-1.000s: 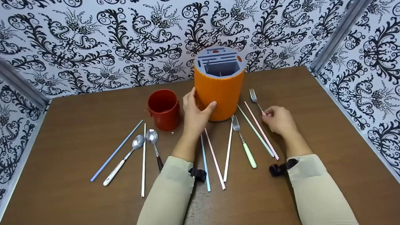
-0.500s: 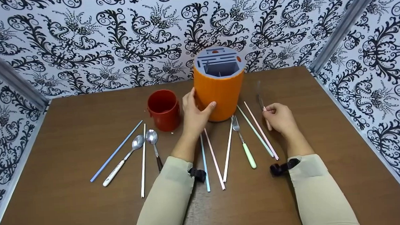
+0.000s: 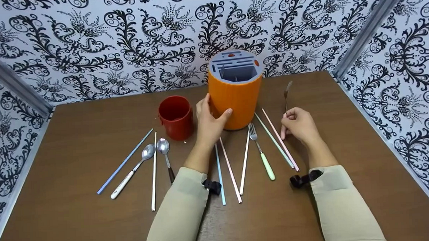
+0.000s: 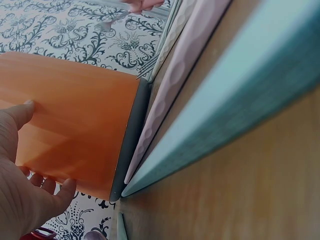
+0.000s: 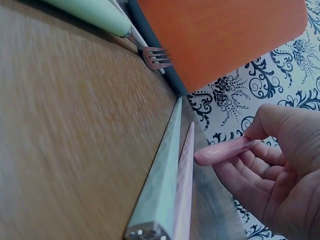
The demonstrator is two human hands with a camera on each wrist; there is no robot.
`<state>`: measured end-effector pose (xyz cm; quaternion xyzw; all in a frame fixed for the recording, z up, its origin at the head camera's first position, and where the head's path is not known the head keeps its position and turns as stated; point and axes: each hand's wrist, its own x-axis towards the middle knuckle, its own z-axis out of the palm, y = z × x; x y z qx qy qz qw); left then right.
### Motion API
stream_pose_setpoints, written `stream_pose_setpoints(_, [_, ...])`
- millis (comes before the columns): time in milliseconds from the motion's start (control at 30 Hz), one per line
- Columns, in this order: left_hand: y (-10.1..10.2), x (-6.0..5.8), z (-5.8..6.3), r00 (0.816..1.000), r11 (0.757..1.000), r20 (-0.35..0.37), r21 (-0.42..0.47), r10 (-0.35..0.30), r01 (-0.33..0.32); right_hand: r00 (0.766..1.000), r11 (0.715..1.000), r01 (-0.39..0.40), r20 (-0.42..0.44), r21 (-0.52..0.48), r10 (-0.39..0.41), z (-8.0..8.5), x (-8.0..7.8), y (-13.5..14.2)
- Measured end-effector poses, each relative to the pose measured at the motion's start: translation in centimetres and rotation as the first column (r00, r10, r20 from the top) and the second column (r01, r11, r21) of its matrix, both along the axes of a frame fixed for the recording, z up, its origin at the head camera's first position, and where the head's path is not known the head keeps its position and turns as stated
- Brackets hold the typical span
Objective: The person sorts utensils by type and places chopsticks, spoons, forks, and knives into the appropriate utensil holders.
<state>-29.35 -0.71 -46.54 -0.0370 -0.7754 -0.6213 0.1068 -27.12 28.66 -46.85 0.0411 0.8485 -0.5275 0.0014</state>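
Observation:
An orange cylindrical cutlery holder (image 3: 235,102) with a grey slotted top stands upright at the back of the table. My left hand (image 3: 210,122) holds its left side, the thumb on the front and the fingers round the side; the left wrist view shows this hand (image 4: 25,175) against the orange wall (image 4: 75,120). Right of the holder, my right hand (image 3: 300,124) pinches a fork (image 3: 286,98) by its pink handle (image 5: 225,150), tines pointing up and away. Below that hand lie a pink chopstick (image 3: 279,139) and a green chopstick (image 3: 274,140), side by side.
A red cup (image 3: 176,118) stands left of the holder. A green-handled fork (image 3: 262,152) lies in front. Two spoons, one white-handled (image 3: 132,173) and one dark-handled (image 3: 164,150), and a blue chopstick (image 3: 125,161) lie left, among several other chopsticks. Patterned walls (image 3: 126,48) enclose the table.
My right hand has lifted the pink-handled fork off the table, its tines swinging up and to the right. The left hand and the holder stay nearly in place.

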Motion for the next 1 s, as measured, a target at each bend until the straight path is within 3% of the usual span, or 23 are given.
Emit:
stream_pose_setpoints(133, [0.0, 0.0, 0.0, 1.0, 1.0, 0.002, -0.012, 0.008, -0.008, 1.0, 0.999, 0.018, -0.018, -0.034, -0.018, 0.1, -0.1, -0.1])
stream_pose_setpoints(400, [0.0, 0.1, 0.2, 1.0, 0.999, 0.016, -0.039, 0.018, -0.017, 0.991, 0.983, 0.126, -0.016, -0.134, -0.129, 0.4, -0.5, -0.1])
stream_pose_setpoints(700, [0.0, 0.1, 0.2, 1.0, 0.999, 0.024, -0.036, 0.016, -0.016, 0.984, 0.961, 0.149, -0.061, -0.231, -0.168, 1.1, 0.0, -0.6])
stream_pose_setpoints(1000, [0.0, 0.1, 0.1, 1.0, 0.999, -0.018, -0.037, 0.017, -0.017, 0.969, 0.934, 0.209, -0.071, -0.288, -0.239, 1.8, 0.1, -0.8])
